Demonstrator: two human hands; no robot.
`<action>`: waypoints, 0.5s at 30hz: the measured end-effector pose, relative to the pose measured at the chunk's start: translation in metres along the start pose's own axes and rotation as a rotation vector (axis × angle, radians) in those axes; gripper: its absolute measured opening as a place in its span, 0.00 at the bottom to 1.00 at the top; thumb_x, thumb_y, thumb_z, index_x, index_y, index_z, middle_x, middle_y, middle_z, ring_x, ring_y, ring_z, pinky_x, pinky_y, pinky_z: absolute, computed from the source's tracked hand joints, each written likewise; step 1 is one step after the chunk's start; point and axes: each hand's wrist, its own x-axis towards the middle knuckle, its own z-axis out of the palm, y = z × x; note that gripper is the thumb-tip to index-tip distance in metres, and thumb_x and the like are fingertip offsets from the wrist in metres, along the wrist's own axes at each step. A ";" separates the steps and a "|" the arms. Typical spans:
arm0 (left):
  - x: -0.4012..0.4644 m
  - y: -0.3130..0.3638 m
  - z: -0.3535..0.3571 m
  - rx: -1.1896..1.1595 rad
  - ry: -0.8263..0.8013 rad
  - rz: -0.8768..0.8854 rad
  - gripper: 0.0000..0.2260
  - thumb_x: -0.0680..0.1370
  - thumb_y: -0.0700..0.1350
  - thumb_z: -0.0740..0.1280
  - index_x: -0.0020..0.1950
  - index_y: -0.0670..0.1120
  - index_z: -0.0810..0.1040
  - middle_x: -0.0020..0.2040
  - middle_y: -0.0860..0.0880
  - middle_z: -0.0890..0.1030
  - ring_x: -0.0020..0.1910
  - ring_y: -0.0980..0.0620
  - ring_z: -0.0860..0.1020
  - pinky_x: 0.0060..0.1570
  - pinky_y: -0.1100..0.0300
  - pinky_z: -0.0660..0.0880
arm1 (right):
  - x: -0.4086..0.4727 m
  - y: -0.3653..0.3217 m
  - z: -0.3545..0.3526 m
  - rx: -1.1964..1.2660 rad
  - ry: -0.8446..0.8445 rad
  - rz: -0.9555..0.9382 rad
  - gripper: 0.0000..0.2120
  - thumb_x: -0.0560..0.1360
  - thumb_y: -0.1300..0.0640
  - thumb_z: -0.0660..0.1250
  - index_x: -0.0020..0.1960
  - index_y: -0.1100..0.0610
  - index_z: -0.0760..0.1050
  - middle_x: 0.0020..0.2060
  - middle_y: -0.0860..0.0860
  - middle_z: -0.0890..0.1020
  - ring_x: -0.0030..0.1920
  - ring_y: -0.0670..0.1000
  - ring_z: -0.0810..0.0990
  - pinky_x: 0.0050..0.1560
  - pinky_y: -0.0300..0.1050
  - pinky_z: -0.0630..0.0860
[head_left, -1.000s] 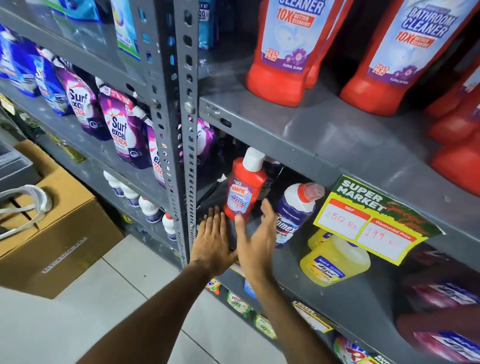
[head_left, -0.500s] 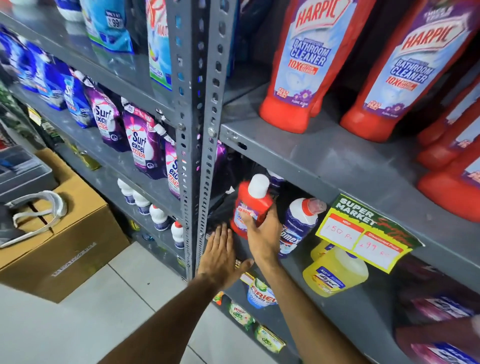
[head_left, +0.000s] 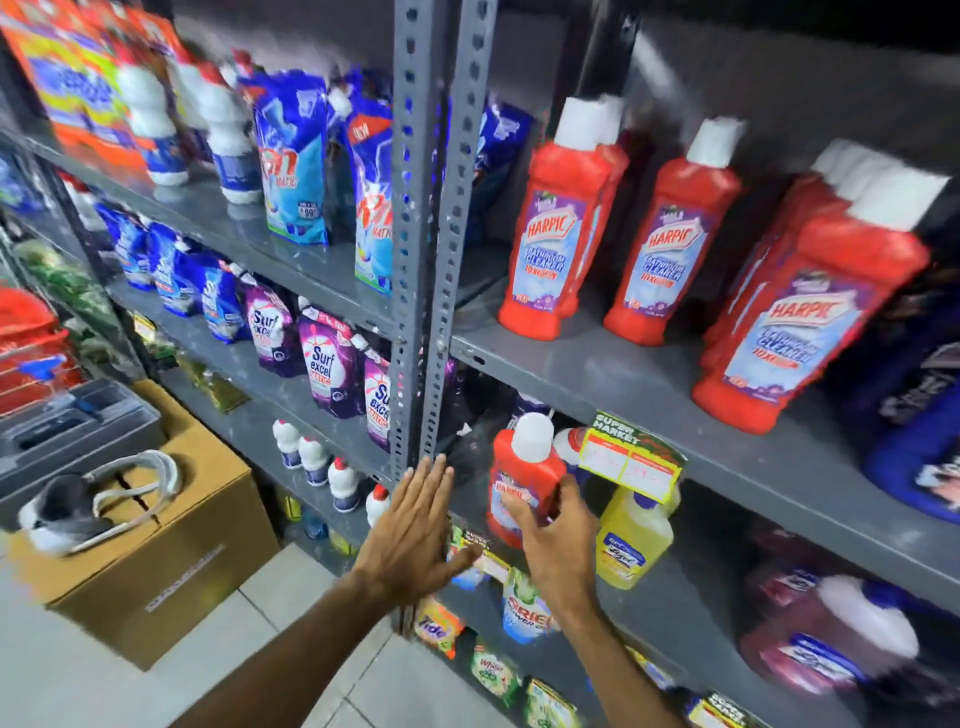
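Right hand (head_left: 558, 540) grips glossy red plastic bottle (head_left: 522, 483); left hand (head_left: 415, 525) flat, fingers spread.

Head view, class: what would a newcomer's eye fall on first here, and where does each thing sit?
The tall red plastic Harpic bottles with white caps stand out, lined along the grey metal shelf at upper right. Below it, the right hand grips a small red plastic bottle with a white cap, while the left hand is held open beside the grey slotted upright.
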 end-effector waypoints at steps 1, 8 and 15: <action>0.001 0.000 -0.013 0.004 0.023 0.013 0.47 0.80 0.74 0.49 0.84 0.38 0.47 0.85 0.39 0.43 0.85 0.40 0.42 0.82 0.47 0.41 | -0.002 -0.009 -0.007 -0.009 0.009 -0.028 0.26 0.70 0.43 0.78 0.65 0.43 0.77 0.52 0.39 0.88 0.51 0.39 0.86 0.57 0.51 0.84; 0.034 0.002 -0.099 0.010 0.228 0.081 0.49 0.79 0.73 0.55 0.85 0.37 0.47 0.85 0.40 0.44 0.85 0.44 0.43 0.83 0.48 0.45 | 0.005 -0.086 -0.050 -0.017 0.086 -0.230 0.21 0.66 0.37 0.78 0.56 0.33 0.76 0.47 0.32 0.86 0.45 0.37 0.86 0.48 0.43 0.84; 0.074 0.014 -0.149 0.040 0.270 0.085 0.50 0.80 0.75 0.51 0.84 0.37 0.44 0.86 0.40 0.42 0.85 0.45 0.41 0.84 0.49 0.44 | 0.045 -0.156 -0.090 0.028 0.150 -0.360 0.22 0.65 0.38 0.80 0.56 0.38 0.78 0.46 0.35 0.88 0.47 0.42 0.88 0.52 0.55 0.86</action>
